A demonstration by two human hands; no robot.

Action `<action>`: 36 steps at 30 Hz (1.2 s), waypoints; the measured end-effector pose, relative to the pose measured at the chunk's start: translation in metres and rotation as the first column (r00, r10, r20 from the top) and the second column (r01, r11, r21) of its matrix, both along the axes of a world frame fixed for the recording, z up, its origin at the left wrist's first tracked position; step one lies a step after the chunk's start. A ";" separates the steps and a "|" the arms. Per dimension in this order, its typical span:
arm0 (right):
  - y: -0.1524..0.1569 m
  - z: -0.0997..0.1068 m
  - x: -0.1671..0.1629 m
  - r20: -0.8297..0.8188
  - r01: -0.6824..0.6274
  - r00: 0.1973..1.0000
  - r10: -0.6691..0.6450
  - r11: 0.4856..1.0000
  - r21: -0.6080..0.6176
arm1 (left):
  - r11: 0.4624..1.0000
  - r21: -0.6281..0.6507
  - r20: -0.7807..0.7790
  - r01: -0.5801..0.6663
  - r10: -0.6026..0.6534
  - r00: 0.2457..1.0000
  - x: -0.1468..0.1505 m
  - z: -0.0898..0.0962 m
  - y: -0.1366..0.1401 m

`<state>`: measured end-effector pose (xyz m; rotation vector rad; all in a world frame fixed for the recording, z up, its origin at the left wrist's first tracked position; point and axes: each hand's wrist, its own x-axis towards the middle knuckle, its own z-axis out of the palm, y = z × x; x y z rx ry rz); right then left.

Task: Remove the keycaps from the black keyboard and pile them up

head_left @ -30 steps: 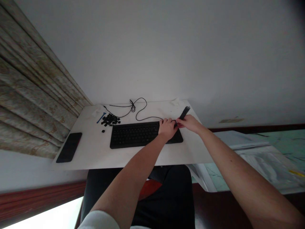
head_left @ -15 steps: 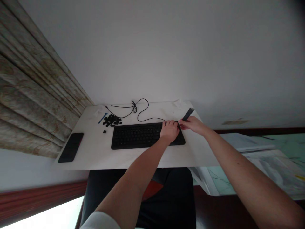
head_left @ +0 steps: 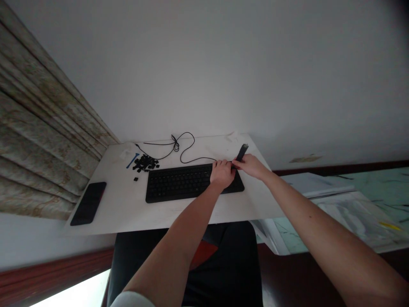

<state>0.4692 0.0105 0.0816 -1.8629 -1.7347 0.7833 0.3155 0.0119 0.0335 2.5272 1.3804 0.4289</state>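
Observation:
A black keyboard (head_left: 175, 184) lies flat on the white table. My left hand (head_left: 223, 172) rests over its right part, fingers bent and close together at the far edge; the fingertips are partly hidden. Close beside it, my right hand (head_left: 251, 165) is closed around a dark brush-like tool (head_left: 243, 152), which points up and away with a paler, frayed-looking end on top. The tool's lower end sits near the left fingers, above the keyboard's upper right area; whether it touches the keys I cannot tell.
A pile of loose black keycaps (head_left: 145, 163) lies left of the keyboard, with a blue tool (head_left: 133, 160) beside it. A black cable (head_left: 176, 147) loops behind. A dark phone (head_left: 88, 204) lies on the table's left side. A wall rises behind the table (head_left: 124, 213).
The tool in my right hand is more upright and slightly lower against the hand. Both hands stay at the keyboard's right part. The whole view has shifted a little.

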 end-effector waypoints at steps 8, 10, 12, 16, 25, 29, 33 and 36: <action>-0.007 0.000 -0.004 0.091 0.029 0.995 -0.033 0.999 0.044 | 1.000 -0.005 0.030 0.006 -0.005 1.000 -0.002 0.001 0.001; -0.008 0.001 -0.007 0.150 0.018 0.988 -0.026 0.998 0.056 | 1.000 0.000 0.025 0.006 -0.006 1.000 -0.002 0.001 0.000; -0.010 0.003 -0.009 0.214 -0.001 0.977 -0.013 0.998 0.068 | 1.000 0.003 0.021 0.004 -0.004 1.000 -0.002 0.001 0.000; -0.012 0.003 -0.012 0.280 -0.022 0.960 -0.006 0.995 0.094 | 1.000 0.005 0.014 0.005 -0.005 1.000 -0.001 0.001 0.000; -0.005 0.033 -0.012 0.206 -0.021 0.978 -0.014 0.986 0.166 | 0.999 0.020 0.038 0.032 -0.033 0.999 -0.001 -0.002 0.001; 0.012 0.067 -0.010 -0.007 -0.013 1.000 0.014 0.990 0.143 | 0.999 -0.006 0.050 0.031 -0.031 0.998 -0.002 -0.002 0.001; 0.012 0.063 -0.004 -0.289 0.131 0.953 -0.087 0.982 0.134 | 1.000 -0.015 0.107 -0.012 0.014 0.994 -0.003 -0.002 0.001; -0.004 0.028 -0.001 -0.493 0.353 0.836 -0.243 0.925 0.144 | 0.997 -0.016 0.162 -0.071 0.072 0.984 -0.002 -0.002 0.002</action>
